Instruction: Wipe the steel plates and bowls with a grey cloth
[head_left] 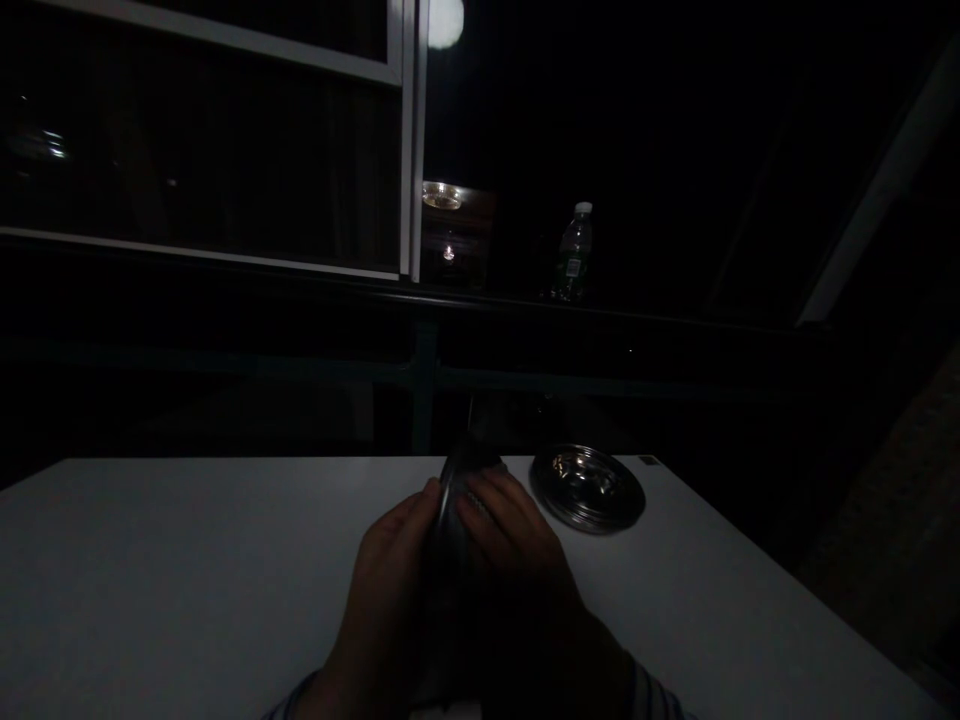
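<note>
A shiny metal plate [448,500], dark in the dim light, is tilted up on edge between my hands. My left hand [390,565] grips its left side, with the thumb near the upper rim. On the plate's inner face lies my right hand [517,540], its fingers bent over a small textured piece [478,505] that looks like cloth. Most of this piece is hidden under the fingers. Deep shadow covers the plate's lower part. Right of my right hand, a stack of round metal plates [589,490] rests on the table, apart from it.
The white table [187,580] spans the foreground, its far edge just beyond the stack. Behind it runs a dark ledge bearing a clear plastic bottle [574,255] with a white cap. A white-framed window [409,150] stands at the back left. The surroundings are very dark.
</note>
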